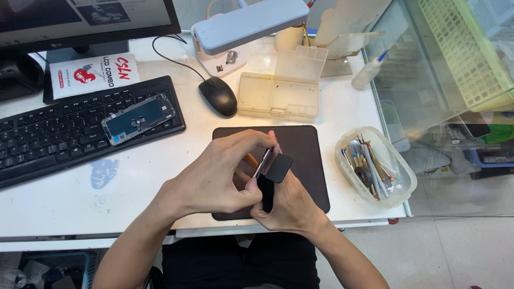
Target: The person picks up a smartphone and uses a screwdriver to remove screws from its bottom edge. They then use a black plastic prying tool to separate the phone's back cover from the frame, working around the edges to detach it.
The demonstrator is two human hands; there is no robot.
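Phone (pixel 263 162), a slim dark handset, is held edge-on above the dark work mat (pixel 310 160) at the near edge of the bench (pixel 80 198), clear of the mat surface. Its long axis runs from the person's lap up and away, tilted slightly right; the top end points toward the far side of the bench, and one thin metallic side edge faces the camera. Holding it on edge appears to expose the seam along that side.

Largest to smallest:
- Bench: white, carrying a black keyboard (pixel 59 134) at left with a loose display panel (pixel 138 118) lying on it, probably parked there to keep it off the working area.
- Mat: directly beneath the hands, likely placed to cushion parts.
- Left hand (pixel 219 176): grip clenched over the phone's upper half, fingers wrapped across it.
- Right hand (pixel 286 206): grip clasping the lower end from beneath, also pinning a small black square piece (pixel 279 167) against the phone.
- Clear tub of tools (pixel 375 167): just right of the mat, within reach
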